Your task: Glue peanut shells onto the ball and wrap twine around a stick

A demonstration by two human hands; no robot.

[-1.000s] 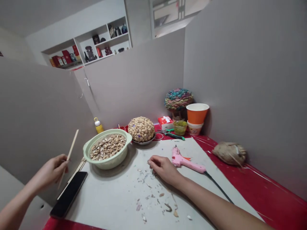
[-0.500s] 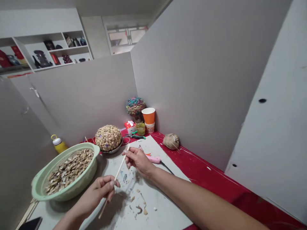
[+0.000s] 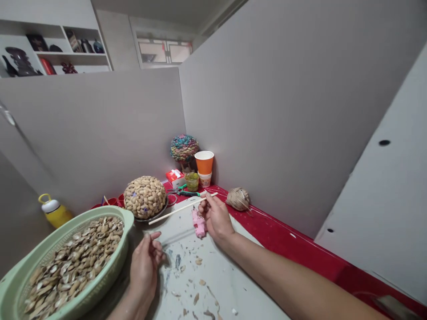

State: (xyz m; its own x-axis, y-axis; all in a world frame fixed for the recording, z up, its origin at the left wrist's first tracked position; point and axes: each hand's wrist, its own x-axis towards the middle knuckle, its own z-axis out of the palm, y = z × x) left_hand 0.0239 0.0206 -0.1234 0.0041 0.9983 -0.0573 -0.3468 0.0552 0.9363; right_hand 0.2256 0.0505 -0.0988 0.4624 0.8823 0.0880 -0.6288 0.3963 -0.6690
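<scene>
My right hand (image 3: 216, 220) pinches a thin pale wooden stick (image 3: 176, 212) near its right end. The stick slants down to the left above the grey board (image 3: 227, 275). My left hand (image 3: 147, 258) is off the stick, holding nothing, its index finger stretched out and the others loosely bent. Just left of my right hand is a pink glue gun (image 3: 199, 224), partly hidden by the fingers. A ball covered in peanut shells (image 3: 145, 198) rests in a metal bowl beyond the stick's left end. Beside my left hand stands a green basin (image 3: 123, 249) of peanut shells.
Shell scraps (image 3: 196, 298) litter the board. At the back are a colourful shell-covered tree (image 3: 184, 147), an orange cup (image 3: 204, 164), a yellow-green tub (image 3: 192, 182), a red-and-white box (image 3: 175, 178) and pliers (image 3: 188, 194). Twine (image 3: 238, 198) lies by the right partition (image 3: 283, 111); a yellow bottle (image 3: 56, 215) stands left.
My left hand has let go of the stick. My right hand has moved right with it, and the stick has swung from steep to nearly level. The view has shifted.
</scene>
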